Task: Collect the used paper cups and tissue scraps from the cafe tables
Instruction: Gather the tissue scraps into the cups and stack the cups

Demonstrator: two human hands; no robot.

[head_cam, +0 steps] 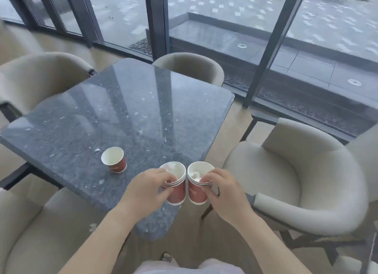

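Observation:
My left hand (pixel 146 186) grips a stack of red paper cups (pixel 177 193) with crumpled tissue inside, held above the near corner of the dark stone table (pixel 126 110). Beside it, my right hand (pixel 222 189) grips a second stack of red cups (pixel 197 194), also with tissue in it; the two stacks nearly touch. A single red paper cup (pixel 114 159) stands upright and empty on the table, left of my hands. A small tissue scrap (pixel 96 150) lies just beyond that cup, and another scrap (pixel 101 181) lies nearer the table's edge.
Beige armchairs surround the table: one at the right (pixel 296 183), one at the far side (pixel 190 67), one at the left (pixel 38 79), one at the near left (pixel 34 232). A scrap of paper (pixel 93 227) lies on the near-left chair. Glass walls with dark frames stand behind.

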